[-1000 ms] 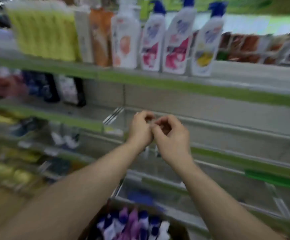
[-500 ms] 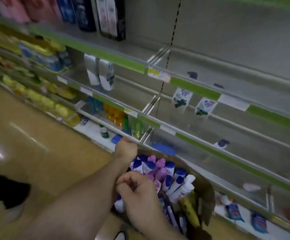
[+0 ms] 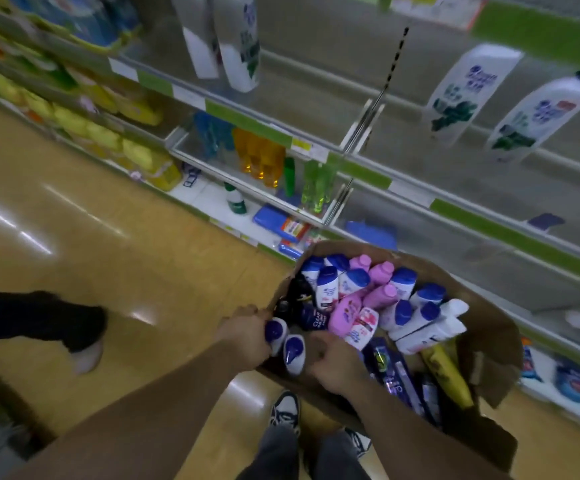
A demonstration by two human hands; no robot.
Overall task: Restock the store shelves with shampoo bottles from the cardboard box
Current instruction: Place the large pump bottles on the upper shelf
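Cardboard box [image 3: 489, 334] is sitting at lower centre-right of the frame, and we are reaching into its near-left corner. Our left hand [image 3: 247, 336] is wrapping round one blue-capped bottle [image 3: 276, 331], long axis near upright, cap toward us. Our right hand [image 3: 331, 363] is curling beside a second bottle [image 3: 294, 351], likewise upright; whether it is gripping, we cannot tell. Two shelf bottles [image 3: 468, 95] are standing upper right.

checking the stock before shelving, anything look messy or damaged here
The bottles in the cardboard box lie jumbled at all angles rather than upright, and the box's right flap looks bent and ragged. No spill shows.
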